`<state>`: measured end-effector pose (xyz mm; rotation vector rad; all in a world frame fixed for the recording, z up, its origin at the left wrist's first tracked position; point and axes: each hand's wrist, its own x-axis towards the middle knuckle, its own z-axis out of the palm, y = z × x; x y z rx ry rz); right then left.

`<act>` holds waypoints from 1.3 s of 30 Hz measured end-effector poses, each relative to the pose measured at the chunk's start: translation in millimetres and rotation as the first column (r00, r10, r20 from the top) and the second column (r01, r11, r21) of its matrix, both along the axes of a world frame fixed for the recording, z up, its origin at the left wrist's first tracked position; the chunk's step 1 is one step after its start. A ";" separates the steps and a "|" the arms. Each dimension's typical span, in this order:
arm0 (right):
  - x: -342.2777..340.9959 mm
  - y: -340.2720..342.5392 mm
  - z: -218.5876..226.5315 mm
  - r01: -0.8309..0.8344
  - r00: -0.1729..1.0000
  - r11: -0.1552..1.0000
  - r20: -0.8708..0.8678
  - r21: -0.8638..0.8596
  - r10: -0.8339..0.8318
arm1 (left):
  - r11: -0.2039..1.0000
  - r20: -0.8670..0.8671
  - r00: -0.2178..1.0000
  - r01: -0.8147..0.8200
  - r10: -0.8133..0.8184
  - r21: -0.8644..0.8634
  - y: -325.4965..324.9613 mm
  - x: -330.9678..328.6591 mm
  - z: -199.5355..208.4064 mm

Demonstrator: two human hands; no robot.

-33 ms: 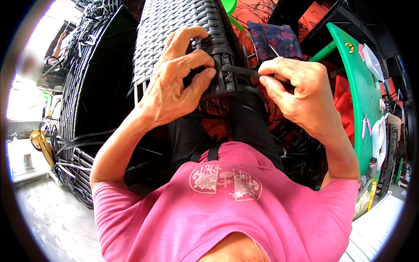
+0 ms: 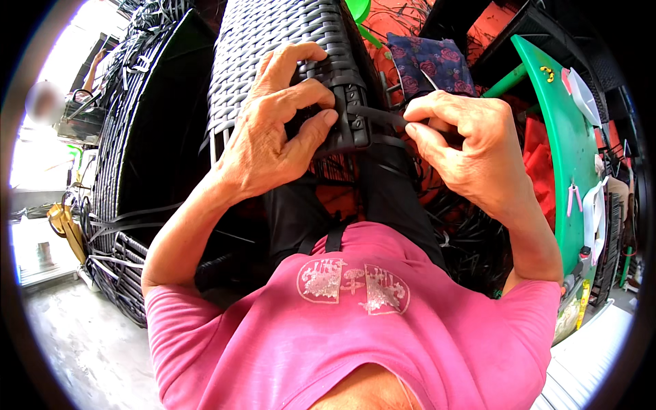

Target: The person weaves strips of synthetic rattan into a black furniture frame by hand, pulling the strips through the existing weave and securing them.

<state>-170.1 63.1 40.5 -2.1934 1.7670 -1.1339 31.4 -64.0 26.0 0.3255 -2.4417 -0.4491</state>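
While the left hand (image 2: 273, 130) clamped the corner of the dark woven panel (image 2: 273, 41), fingers curled over its edge, the right hand (image 2: 471, 150) pinched a flat black strand (image 2: 376, 113) and held it taut just beside that corner. The step in hand looked like tightening a weave at the edge; the next pull would call for steady tension with the panel held firm. Room was tight: a green board (image 2: 560, 137) stood near on the right, stacked wicker frames (image 2: 130, 157) on the left, a floral cushion (image 2: 427, 61) beyond.
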 end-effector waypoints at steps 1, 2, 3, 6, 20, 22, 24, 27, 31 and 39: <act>1.6 2.6 2.4 0.008 0.995 0.994 0.094 0.109 -0.019 | 1.000 0.008 1.000 0.003 -0.003 0.007 -0.4 0.2 0.5; 1.6 2.1 2.0 0.017 0.992 0.993 0.119 0.118 -0.032 | 1.000 0.017 1.000 0.005 -0.005 0.013 -0.9 0.4 1.0; 2.2 2.1 1.6 0.012 0.994 0.997 0.109 0.082 -0.021 | 1.000 0.026 1.000 0.011 -0.011 0.019 -1.7 -0.1 1.4; 3.3 0.2 -1.9 -0.010 0.999 0.999 0.048 -0.052 0.012 | 0.996 0.019 0.999 0.028 -0.030 0.089 -3.5 -1.9 0.5; 0.1 -11.8 -12.5 -0.054 0.957 0.998 0.288 0.020 0.045 | 0.720 -0.200 0.979 0.167 -0.039 0.674 -13.2 -1.9 -6.9; -2.2 -21.1 -16.7 -0.115 0.964 0.986 0.228 -0.116 0.139 | 0.678 -0.376 0.926 0.303 -0.041 0.670 -19.1 -5.2 -12.8; -3.3 -30.3 -3.2 -0.007 0.999 0.951 -0.053 -0.311 -0.010 | 0.642 -0.480 0.876 0.339 0.051 0.687 -16.9 -9.2 -13.0; 3.6 -42.3 3.4 -0.023 0.998 0.952 -0.059 -0.307 0.005 | 0.735 -0.507 0.855 0.276 0.106 0.620 -16.5 -12.0 -14.4; 16.1 -55.3 -9.7 -0.145 0.986 0.981 0.068 -0.125 0.154 | 0.754 -0.527 0.847 0.305 0.064 0.582 -13.7 -14.0 -15.5; 17.2 -62.4 -6.8 -0.165 0.917 0.984 0.378 0.070 0.127 | 0.825 -0.536 0.840 0.243 0.085 0.511 -8.0 -24.3 -18.2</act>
